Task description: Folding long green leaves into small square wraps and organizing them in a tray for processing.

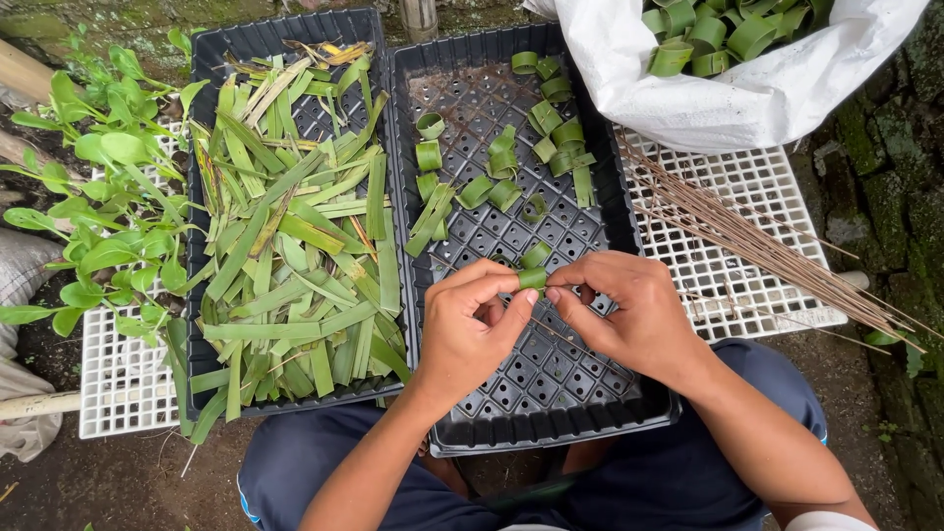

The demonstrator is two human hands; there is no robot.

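Head view, hands: left hand (470, 329) and right hand (629, 313) meet over the right black tray (551, 393), fingertips pinched together on one small leaf ring (532, 279).
Left hand: closed narrow, thumb and forefinger gripping the ring's left side.
Right hand: closed narrow, fingertips on the ring's right side.
Leaf ring: green, rolled strip, held just above the tray's perforated floor.
Right black tray: holds scattered finished leaf rings (501, 172) toward its far end.
Left black tray (285, 39): touching the right tray, heaped with flat cut leaf strips (295, 256).
White sack (728, 93): far right, open, filled with more green rolls (718, 29).
Thin brown sticks (747, 236): bundle lying on a white grid panel (757, 187), right of the trays.
Leafy plants (108, 206): left edge, beside the strip tray.
Person: seated, dark blue shorts (688, 472), tray resting over the lap.
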